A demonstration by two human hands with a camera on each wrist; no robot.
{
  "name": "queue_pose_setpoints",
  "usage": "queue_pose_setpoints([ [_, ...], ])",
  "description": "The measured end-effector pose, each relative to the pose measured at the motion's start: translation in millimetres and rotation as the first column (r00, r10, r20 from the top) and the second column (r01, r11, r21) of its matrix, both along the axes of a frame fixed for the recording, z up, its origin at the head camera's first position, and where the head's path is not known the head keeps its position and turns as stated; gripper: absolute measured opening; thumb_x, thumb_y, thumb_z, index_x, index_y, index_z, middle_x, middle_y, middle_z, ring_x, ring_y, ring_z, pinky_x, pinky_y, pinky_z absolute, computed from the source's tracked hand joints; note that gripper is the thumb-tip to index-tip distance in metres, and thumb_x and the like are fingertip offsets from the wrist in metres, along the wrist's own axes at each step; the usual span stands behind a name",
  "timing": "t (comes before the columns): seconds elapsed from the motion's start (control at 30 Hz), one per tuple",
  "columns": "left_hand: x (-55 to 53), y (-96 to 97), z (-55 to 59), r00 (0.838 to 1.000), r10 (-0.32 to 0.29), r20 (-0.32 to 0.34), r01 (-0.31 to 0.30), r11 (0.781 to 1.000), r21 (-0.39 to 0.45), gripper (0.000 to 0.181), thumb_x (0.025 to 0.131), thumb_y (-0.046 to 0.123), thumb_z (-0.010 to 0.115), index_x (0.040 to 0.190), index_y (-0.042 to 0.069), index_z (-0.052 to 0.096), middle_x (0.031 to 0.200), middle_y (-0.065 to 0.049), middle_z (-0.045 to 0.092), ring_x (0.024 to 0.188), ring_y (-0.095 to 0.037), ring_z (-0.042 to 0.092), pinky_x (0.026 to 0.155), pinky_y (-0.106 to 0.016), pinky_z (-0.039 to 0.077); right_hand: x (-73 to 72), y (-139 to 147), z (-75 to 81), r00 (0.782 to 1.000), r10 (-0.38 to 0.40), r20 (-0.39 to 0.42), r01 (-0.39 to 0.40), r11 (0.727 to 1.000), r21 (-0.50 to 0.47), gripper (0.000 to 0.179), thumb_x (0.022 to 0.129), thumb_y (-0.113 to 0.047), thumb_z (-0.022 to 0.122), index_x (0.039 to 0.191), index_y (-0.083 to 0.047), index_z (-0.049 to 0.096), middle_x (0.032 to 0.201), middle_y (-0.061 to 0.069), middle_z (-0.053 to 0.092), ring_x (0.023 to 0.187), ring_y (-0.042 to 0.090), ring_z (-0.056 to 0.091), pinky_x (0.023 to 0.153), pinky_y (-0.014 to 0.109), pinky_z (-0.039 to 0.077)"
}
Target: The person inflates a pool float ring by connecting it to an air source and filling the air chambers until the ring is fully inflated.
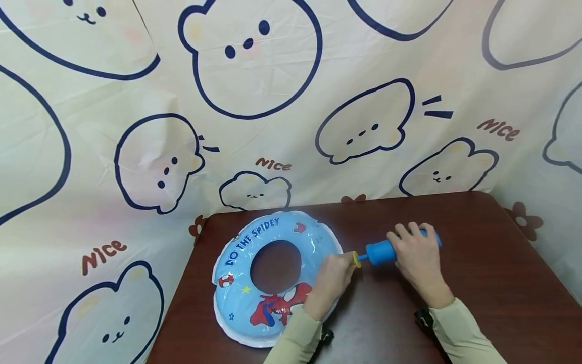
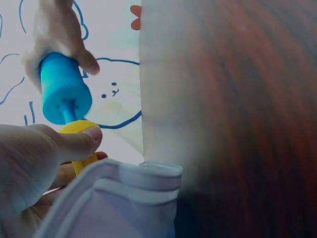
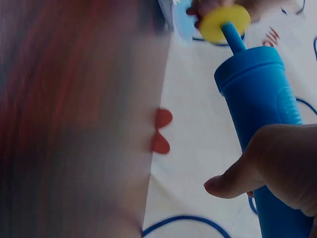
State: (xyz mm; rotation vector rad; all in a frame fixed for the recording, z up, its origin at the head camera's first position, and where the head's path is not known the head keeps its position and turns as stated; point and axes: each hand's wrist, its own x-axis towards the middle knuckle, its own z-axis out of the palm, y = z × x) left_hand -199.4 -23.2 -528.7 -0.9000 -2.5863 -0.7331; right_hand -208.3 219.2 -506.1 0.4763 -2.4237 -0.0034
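Observation:
A light-blue inflatable swim ring (image 1: 236, 303) with red cartoon prints lies on the table. At its right edge my left hand (image 1: 332, 280) holds the yellow disc (image 2: 81, 126) of a hand pump, thumb pressed on the disc's near side. A thin blue rod (image 3: 233, 38) joins this disc to the pump's blue barrel (image 1: 381, 252). My right hand (image 1: 417, 253) grips the barrel from above in the head view, with its thumb sticking out to the side in the right wrist view. Whether the pump is joined to the ring is hidden behind my left hand.
The dark brown table (image 1: 491, 263) runs on to the right of the pump. Behind it hangs a pale cloth (image 1: 273, 141) printed with cartoon bears and the word "Nice".

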Motion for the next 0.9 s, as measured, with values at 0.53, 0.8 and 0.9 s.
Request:
queue_pose_setpoints([
  [0.53,1.8,-3.3,5.1,0.999,0.021,0.047,-0.022,1.0,0.005,0.009,0.097,0.017,0.081,0.102,0.01,0.079,0.087,0.001,0.079,0.074,-0.005,0.071,0.075,-0.012,0.057,-2.5,2,-2.0,0.999,0.016,0.051,-0.014,0.999,-0.042,0.061,0.052,-0.016,0.106,0.105,-0.012,0.077,0.103,0.011,0.073,0.1,0.038,0.063,0.094,0.06,0.048],
  [0.8,-2.1,-4.6,5.2,0.999,0.001,0.054,-0.001,1.0,0.009,0.007,0.097,0.017,0.081,0.099,0.011,0.08,0.089,0.002,0.08,0.074,-0.002,0.069,0.074,-0.008,0.054,-5.9,58,19.1,0.996,-0.026,0.085,0.034,0.994,-0.1,0.053,0.057,-0.005,0.097,0.105,-0.008,0.076,0.104,0.016,0.073,0.103,0.041,0.06,0.098,0.064,0.045],
  [0.9,-2.9,-4.7,3.5,0.998,0.0,0.06,0.0,1.0,0.003,0.008,0.096,0.017,0.082,0.1,0.011,0.08,0.089,0.001,0.081,0.074,-0.002,0.069,0.073,-0.008,0.054,-4.3,72,22.3,0.995,-0.057,0.079,0.066,0.992,-0.109,0.052,0.057,-0.002,0.094,0.105,-0.008,0.077,0.104,0.018,0.073,0.103,0.043,0.06,0.1,0.065,0.043],
])
